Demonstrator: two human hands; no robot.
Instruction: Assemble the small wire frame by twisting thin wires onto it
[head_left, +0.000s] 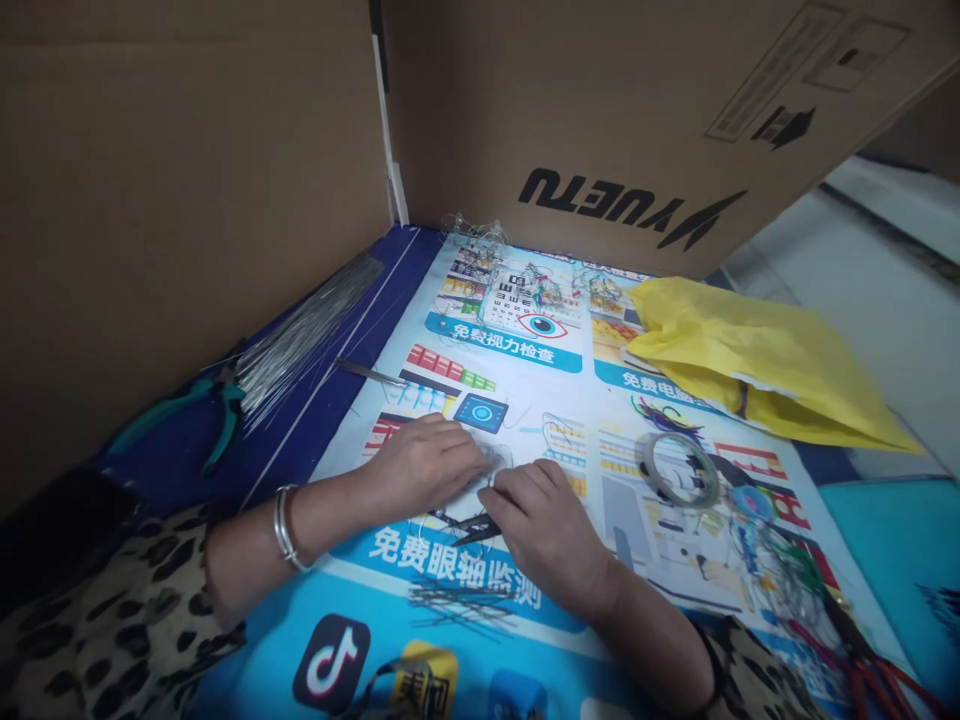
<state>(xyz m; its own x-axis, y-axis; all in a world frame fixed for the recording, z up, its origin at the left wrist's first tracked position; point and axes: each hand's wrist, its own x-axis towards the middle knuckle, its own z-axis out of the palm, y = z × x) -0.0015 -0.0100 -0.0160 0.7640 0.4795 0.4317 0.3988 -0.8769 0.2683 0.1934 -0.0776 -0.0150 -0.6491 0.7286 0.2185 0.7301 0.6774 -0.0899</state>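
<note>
Thin silvery wire [498, 460], bent in a loop, runs between my two hands, its finer shape blurred. My left hand [431, 462] is closed, its fingertips pinching the left side of the wire. Opposite, thumb and forefinger of my right hand [551, 535] are pressed together at the wire. The dark, pointed jaws of pliers [478, 529] stick out from beneath my right hand; their handles are hidden, and I cannot tell how firmly they are held. Short dark wire pieces [461, 606] lie in front of the hands. A metal tweezer-like tool [370, 373] rests beyond my left hand.
Cardboard walls [480, 120] stand behind and left. Teal-handled pliers [187, 410] lie beside long straight wires [307, 330]. On the right are a tape roll [711, 480], a yellow bag [780, 360], tangled wire pieces [787, 570] and red-handled scissors [862, 670]. A printed poster [277, 610] covers the surface.
</note>
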